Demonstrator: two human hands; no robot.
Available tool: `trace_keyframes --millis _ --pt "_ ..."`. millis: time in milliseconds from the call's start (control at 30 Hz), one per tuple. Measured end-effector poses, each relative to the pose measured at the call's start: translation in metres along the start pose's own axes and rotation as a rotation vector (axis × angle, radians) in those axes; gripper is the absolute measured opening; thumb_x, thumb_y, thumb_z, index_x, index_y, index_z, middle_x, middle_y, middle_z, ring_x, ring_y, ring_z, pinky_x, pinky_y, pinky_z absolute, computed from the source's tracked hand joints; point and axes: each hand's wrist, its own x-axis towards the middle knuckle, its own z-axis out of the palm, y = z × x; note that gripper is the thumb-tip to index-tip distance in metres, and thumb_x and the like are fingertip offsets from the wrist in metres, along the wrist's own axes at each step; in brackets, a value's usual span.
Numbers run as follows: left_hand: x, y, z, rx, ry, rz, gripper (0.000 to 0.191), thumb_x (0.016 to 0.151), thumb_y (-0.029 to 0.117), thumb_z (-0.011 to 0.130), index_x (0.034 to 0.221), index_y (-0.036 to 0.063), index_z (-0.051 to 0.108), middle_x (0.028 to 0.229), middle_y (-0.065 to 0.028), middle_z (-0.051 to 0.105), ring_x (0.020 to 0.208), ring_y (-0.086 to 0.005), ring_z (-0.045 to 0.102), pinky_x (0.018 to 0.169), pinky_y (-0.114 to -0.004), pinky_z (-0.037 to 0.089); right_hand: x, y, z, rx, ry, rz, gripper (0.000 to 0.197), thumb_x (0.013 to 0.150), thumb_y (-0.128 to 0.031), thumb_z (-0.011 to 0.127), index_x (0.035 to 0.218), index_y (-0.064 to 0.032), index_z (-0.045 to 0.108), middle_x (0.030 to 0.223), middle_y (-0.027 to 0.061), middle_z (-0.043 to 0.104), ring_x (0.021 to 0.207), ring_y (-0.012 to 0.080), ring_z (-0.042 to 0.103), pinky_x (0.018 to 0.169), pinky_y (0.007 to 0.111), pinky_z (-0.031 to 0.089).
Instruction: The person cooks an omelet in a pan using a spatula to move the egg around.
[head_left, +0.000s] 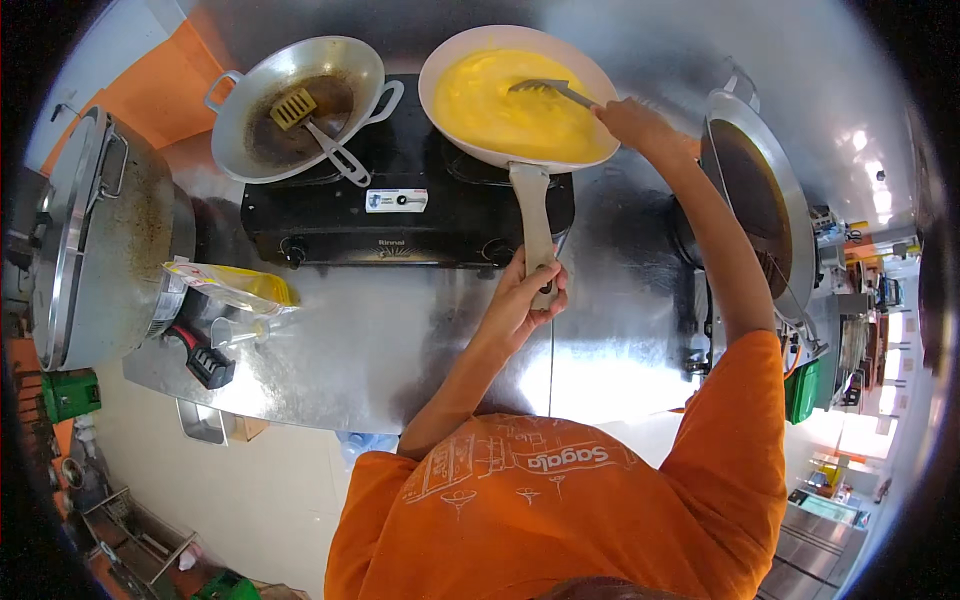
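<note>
My left hand (529, 292) is wrapped around the beige handle (532, 206) of a light-coloured frying pan (435, 97). Yellow liquid, which looks like beaten egg (480, 112), covers the pan's bottom. My right hand (637, 124) grips a grey spatula (574, 94) over the pan's right rim, and the spatula's head sits in the yellow liquid. Beneath the pan is the right burner of a black Rinnai two-burner gas stove (450, 225). On the left burner stands a metal wok (360, 67) with dark residue and a slotted turner (294, 109) resting in it.
A large lidded metal pot (127, 247) stands at the left. Near it on the steel counter (360, 337) lie a yellow packet (232, 285), a clear plastic cup (232, 332) and a black-and-red knife sharpener (206, 360). To the right is a big wok (795, 202) of dark liquid.
</note>
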Motion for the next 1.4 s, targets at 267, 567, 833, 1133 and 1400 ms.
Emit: trace_keyframes --millis 267,567,833,1133,1400 --pt "0.000 -0.003 0.000 -0.010 -0.005 0.007 0.023 0.079 0.014 0.047 0.101 0.0081 0.040 0.068 -0.0035 0.044 0.047 -0.0113 0.041 0.038 -0.020 0.030 0.021 0.019 -0.018 0.077 0.104 0.189 0.047 0.082 -0.043 0.033 0.088 -0.0032 0.057 0.086 0.0176 0.057 0.081 0.0326 0.055 0.069 0.041 0.044" --pt "0.008 -0.007 0.001 -0.239 -0.047 -0.038 0.020 0.082 0.022 0.044 0.091 0.0052 0.047 0.060 -0.0011 0.042 0.041 -0.0101 0.037 0.036 -0.019 0.026 -0.060 0.029 -0.151 -0.040 -0.243 0.291 0.052 0.073 -0.049 0.046 0.057 -0.0005 0.056 0.052 0.0109 0.053 0.052 0.0253 0.054 0.051 0.039 0.042" --pt "0.014 -0.020 -0.002 -0.452 -0.149 0.013 0.015 0.082 0.019 0.043 0.085 0.0050 0.048 0.056 0.0028 0.039 0.037 -0.0072 0.033 0.038 -0.018 0.025 -0.046 0.011 -0.115 -0.245 -0.194 0.286 0.040 0.071 -0.043 0.051 0.068 -0.0041 0.060 0.064 0.0084 0.058 0.060 0.0245 0.057 0.056 0.038 0.045" --pt "0.010 -0.021 0.002 -0.463 -0.152 0.027 0.018 0.084 0.022 0.040 0.088 0.0055 0.046 0.058 0.0031 0.037 0.038 -0.0057 0.031 0.038 -0.018 0.025 -0.003 0.012 -0.062 -0.200 -0.094 0.427 0.026 0.074 -0.029 0.049 0.090 -0.0132 0.060 0.092 0.0069 0.058 0.085 0.0234 0.056 0.066 0.038 0.047" --pt "0.009 -0.013 0.001 -0.341 -0.125 0.008 0.039 0.087 0.040 0.023 0.086 0.0077 0.045 0.057 -0.0005 0.037 0.039 -0.0109 0.034 0.037 -0.021 0.027 0.021 0.028 -0.038 -0.166 0.079 0.401 0.033 0.074 -0.043 0.047 0.084 -0.0144 0.061 0.079 0.0069 0.060 0.077 0.0237 0.058 0.058 0.036 0.048"
